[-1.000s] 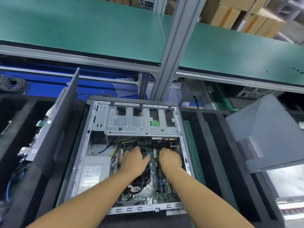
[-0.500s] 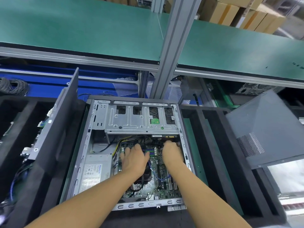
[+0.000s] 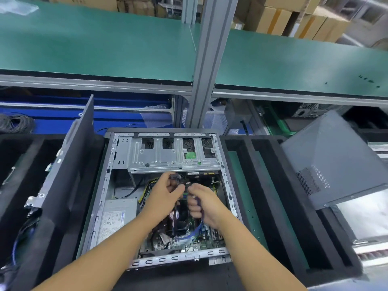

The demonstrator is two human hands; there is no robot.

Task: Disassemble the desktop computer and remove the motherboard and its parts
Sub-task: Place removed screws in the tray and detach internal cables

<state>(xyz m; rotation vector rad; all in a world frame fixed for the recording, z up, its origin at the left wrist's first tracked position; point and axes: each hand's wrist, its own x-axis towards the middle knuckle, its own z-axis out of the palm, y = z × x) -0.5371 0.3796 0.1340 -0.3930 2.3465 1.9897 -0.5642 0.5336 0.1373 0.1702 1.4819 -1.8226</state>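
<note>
The open grey sheet-metal computer case (image 3: pixel 105 198) is laid flat in a black foam tray (image 3: pixel 182 278), and both hands are held inside it, close together. The left hand (image 3: pixel 163 196) is closed, with fingers and thumb curled round a dark plastic plug (image 3: pixel 176 177) that projects above the knuckles; a dark lead hangs down from beneath this hand. The right hand (image 3: pixel 204 203) is closed into a fist round a thin blue cable (image 3: pixel 198 226), which emerges below the palm and runs down towards the board. The green motherboard (image 3: pixel 201 242) is seated in the case floor directly beneath both hands, with the black square cooler fan (image 3: pixel 181 221) under the gap between the wrists. The silver perforated drive cage (image 3: pixel 168 158) is located just beyond the knuckles. The grey power supply box with a white label (image 3: pixel 117 217) is located left of the left forearm. A grey ventilated side panel (image 3: pixel 336 160) is propped well to the right of the right hand.
</note>
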